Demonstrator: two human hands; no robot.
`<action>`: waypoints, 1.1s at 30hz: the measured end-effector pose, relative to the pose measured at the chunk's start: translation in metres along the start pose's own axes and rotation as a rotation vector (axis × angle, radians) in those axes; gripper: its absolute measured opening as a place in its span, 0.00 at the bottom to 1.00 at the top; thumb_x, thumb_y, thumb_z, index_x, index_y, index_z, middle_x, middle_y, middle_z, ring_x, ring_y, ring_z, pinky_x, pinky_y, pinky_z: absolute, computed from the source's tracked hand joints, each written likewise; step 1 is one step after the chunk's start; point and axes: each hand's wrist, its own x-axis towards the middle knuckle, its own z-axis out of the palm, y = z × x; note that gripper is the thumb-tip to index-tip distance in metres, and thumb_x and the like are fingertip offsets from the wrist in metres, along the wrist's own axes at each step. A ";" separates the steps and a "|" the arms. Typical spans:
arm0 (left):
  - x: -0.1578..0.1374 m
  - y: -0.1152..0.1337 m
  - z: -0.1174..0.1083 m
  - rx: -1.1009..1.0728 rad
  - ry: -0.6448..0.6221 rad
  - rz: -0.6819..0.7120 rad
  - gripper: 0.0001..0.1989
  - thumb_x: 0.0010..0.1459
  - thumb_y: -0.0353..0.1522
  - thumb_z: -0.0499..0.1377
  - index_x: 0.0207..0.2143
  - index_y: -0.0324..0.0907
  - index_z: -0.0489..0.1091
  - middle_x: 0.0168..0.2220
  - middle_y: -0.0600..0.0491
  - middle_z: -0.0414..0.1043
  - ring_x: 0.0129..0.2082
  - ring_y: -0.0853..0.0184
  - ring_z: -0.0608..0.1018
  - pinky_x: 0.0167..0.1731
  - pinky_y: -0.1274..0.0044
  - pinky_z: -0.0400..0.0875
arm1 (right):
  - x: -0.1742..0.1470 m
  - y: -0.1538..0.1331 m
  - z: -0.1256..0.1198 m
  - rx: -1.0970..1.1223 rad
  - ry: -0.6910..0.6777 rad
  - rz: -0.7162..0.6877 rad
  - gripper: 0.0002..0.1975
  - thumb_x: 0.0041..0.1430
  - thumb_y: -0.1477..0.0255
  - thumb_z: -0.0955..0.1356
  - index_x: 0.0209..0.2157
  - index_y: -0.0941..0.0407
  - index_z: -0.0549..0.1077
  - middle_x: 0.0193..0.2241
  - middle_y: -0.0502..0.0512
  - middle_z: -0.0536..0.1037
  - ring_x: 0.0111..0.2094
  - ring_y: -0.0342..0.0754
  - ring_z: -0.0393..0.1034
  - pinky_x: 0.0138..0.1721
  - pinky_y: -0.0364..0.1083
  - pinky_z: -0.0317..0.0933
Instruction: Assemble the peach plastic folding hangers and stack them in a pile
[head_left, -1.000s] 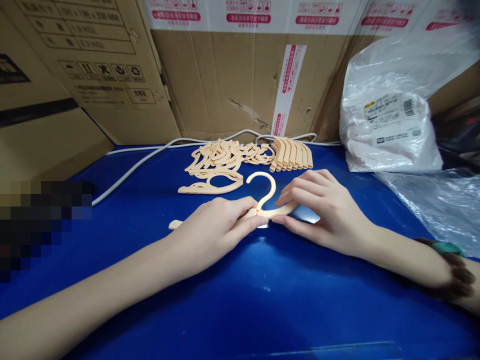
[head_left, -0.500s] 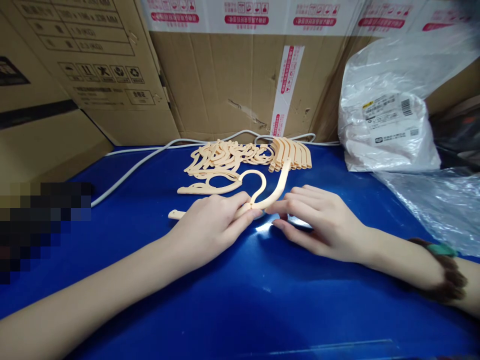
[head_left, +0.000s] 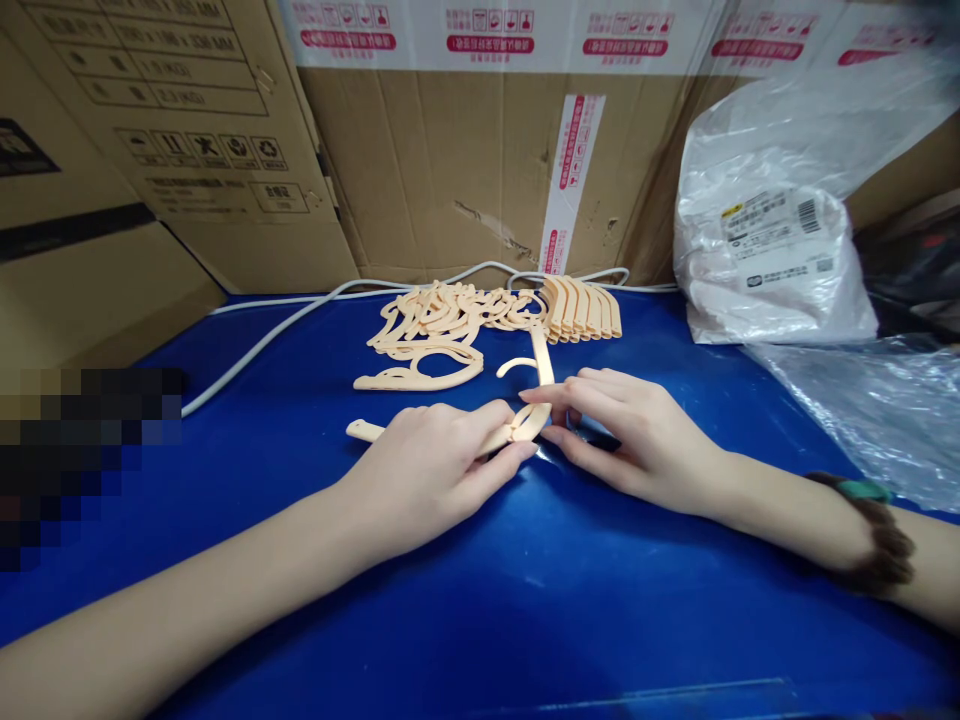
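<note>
A cream folding clothes hanger is between my hands, its hook curving to the left and one arm standing up towards the back. My left hand is closed around the other arm near the middle joint, and that arm's end sticks out to the left of my knuckles. The fingers of my right hand are closed on the raised arm just beside the joint, index finger across it and thumb below. Behind my left hand lies a folded hanger.
A pile of cream hanger pieces lies at the back, beside a row of curved arms. A white cable runs along the cardboard boxes. A plastic bag with a label stands right on the blue table.
The hanger has turned: its right arm now points more upright and its hook has tipped away from me. My right hand has moved from beside the joint onto that arm.
</note>
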 end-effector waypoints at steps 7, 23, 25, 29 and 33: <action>-0.004 -0.001 0.002 0.185 0.034 0.087 0.13 0.66 0.40 0.49 0.34 0.43 0.65 0.23 0.57 0.70 0.21 0.66 0.71 0.22 0.77 0.50 | 0.001 0.000 -0.001 -0.022 -0.042 0.036 0.13 0.64 0.78 0.60 0.47 0.59 0.70 0.34 0.54 0.73 0.34 0.48 0.63 0.37 0.47 0.57; -0.002 -0.008 0.002 0.188 0.201 0.231 0.09 0.65 0.36 0.53 0.38 0.43 0.71 0.31 0.56 0.74 0.33 0.66 0.75 0.29 0.76 0.61 | 0.003 0.013 -0.003 -0.015 0.110 0.363 0.01 0.60 0.74 0.64 0.34 0.54 0.67 0.35 0.54 0.71 0.39 0.51 0.62 0.39 0.50 0.57; -0.001 -0.009 0.000 0.184 0.234 0.226 0.09 0.65 0.37 0.53 0.38 0.43 0.71 0.34 0.55 0.74 0.37 0.65 0.74 0.32 0.75 0.62 | 0.003 0.016 -0.004 -0.057 0.084 0.355 0.04 0.58 0.77 0.64 0.35 0.54 0.67 0.35 0.55 0.71 0.38 0.52 0.62 0.39 0.50 0.57; 0.000 -0.012 -0.001 0.216 0.257 0.160 0.11 0.65 0.38 0.53 0.36 0.43 0.71 0.33 0.55 0.74 0.37 0.63 0.73 0.31 0.74 0.60 | 0.002 0.019 -0.004 -0.099 0.055 0.330 0.09 0.55 0.81 0.62 0.35 0.54 0.68 0.34 0.56 0.70 0.38 0.53 0.61 0.38 0.51 0.57; 0.002 -0.014 0.000 0.244 0.228 0.129 0.12 0.65 0.39 0.52 0.37 0.43 0.71 0.37 0.54 0.73 0.40 0.61 0.72 0.34 0.73 0.61 | 0.002 0.020 -0.002 -0.104 0.044 0.325 0.11 0.53 0.84 0.61 0.34 0.55 0.68 0.34 0.57 0.70 0.38 0.53 0.60 0.38 0.51 0.57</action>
